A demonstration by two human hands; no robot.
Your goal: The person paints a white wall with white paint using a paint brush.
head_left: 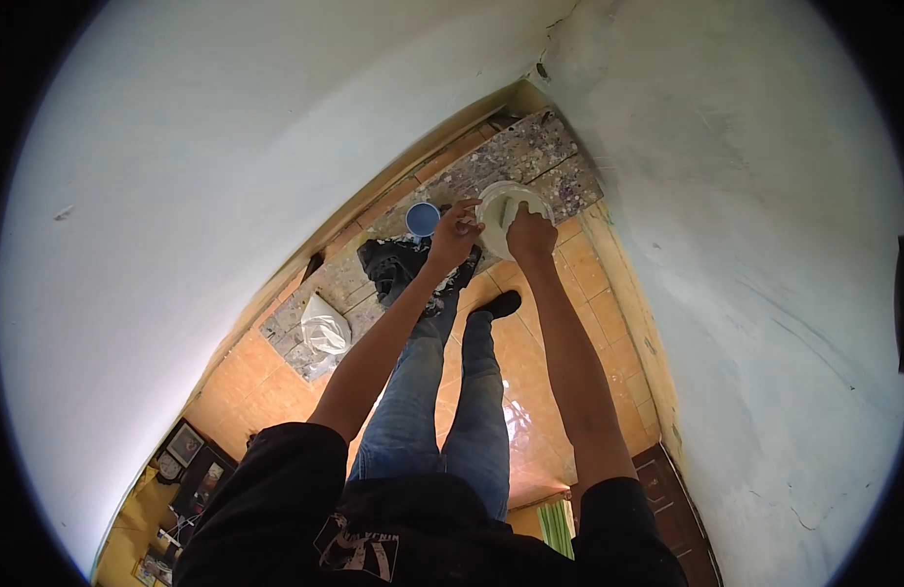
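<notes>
A round white tub (489, 245) with pale, whitish contents stands on a paint-spattered plank. My left hand (456, 233) is at the tub's left side, its curled fingers gripping the rim. Over the tub's opening, my right hand (532, 238) is closed around a flat, pale tool (508, 212) that reaches down into the contents. Its exact kind is hard to make out. Just left of my left hand is a small round container (423, 219) with a blue inside. Dark crumpled cloth (388, 266) with white smears lies below that container.
The spattered plank platform (545, 147) runs along the wall corner. A white plastic bag (325, 328) sits at its nearer end. My foot (504, 304) shows near orange floor tiles (594, 284). Pale walls rise on both sides; a brown door (675, 504) is low at right.
</notes>
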